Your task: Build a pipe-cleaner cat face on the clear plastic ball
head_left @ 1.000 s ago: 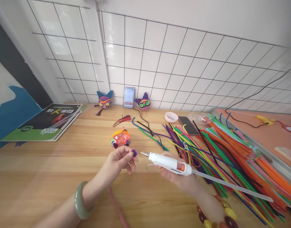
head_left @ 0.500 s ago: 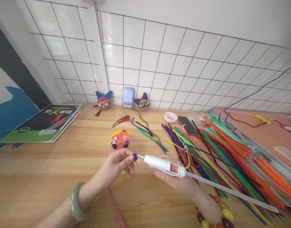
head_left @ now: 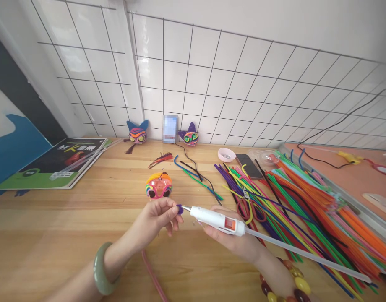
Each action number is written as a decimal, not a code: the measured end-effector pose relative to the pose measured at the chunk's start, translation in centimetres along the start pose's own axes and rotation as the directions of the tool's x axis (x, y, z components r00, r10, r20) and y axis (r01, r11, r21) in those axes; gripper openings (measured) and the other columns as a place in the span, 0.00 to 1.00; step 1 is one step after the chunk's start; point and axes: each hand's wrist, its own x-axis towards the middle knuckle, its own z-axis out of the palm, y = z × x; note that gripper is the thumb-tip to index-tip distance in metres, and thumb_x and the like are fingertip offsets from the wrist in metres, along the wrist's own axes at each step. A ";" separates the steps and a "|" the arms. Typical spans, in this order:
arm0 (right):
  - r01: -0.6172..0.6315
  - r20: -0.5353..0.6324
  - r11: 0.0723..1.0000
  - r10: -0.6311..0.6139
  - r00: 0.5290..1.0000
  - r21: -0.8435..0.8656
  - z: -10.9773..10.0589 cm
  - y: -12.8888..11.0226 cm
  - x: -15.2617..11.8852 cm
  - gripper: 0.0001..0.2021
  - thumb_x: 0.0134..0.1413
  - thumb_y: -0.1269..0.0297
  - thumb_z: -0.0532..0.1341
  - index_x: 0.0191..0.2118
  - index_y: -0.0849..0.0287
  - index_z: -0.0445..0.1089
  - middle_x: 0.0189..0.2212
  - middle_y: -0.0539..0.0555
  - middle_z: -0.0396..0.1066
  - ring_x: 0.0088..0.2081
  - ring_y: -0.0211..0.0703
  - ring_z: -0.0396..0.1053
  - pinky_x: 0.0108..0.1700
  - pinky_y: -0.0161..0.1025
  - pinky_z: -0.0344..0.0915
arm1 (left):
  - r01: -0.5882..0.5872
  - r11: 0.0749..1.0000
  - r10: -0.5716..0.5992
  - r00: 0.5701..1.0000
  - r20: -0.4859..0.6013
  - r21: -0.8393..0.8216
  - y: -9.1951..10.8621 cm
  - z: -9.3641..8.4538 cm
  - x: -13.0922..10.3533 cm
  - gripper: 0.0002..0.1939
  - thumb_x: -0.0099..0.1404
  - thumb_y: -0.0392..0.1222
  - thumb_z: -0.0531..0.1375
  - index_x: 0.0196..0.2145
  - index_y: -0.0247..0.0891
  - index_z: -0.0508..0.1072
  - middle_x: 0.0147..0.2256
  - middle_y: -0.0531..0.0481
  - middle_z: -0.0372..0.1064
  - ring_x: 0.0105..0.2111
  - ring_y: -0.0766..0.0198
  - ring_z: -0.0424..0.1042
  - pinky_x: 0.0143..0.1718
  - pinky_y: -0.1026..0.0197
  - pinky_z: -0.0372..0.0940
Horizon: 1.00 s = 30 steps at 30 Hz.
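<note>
We see the wooden counter [head_left: 86,239]; on it, far left, black-and-green book [head_left: 54,163], white Chinese characters around a yellow K. White glue gun [head_left: 216,220], right hand [head_left: 226,240] wrapped round it. Left hand [head_left: 160,216] in a pinch, near an orange ornament [head_left: 159,183]. Propped phone [head_left: 170,129]: pixelated, we can't read it. Pink bowl [head_left: 226,160] holds small silvery bits. Left fingertips grip the purple piece [head_left: 180,209] at the nozzle; contact we can't tell.

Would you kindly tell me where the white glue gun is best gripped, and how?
The white glue gun is probably best gripped around its broad body from the near right, as the right hand does: the metal nozzle, possibly hot, points left at the purple piece; the glue stick juts from the rear.
</note>
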 end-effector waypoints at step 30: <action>0.053 -0.004 0.998 -0.053 0.999 -0.026 -0.2 0.0 0.0 0.10 0.55 0.62 0.57 0.35 0.61 0.72 0.29 0.55 0.70 0.30 0.40 0.69 0.35 0.37 0.66 | 0.004 1.000 -0.004 1.000 0.013 0.004 0.0 -0.2 -0.2 0.14 0.56 0.49 0.62 0.26 0.33 0.70 0.23 0.49 0.72 0.20 0.69 0.66 0.20 0.67 0.62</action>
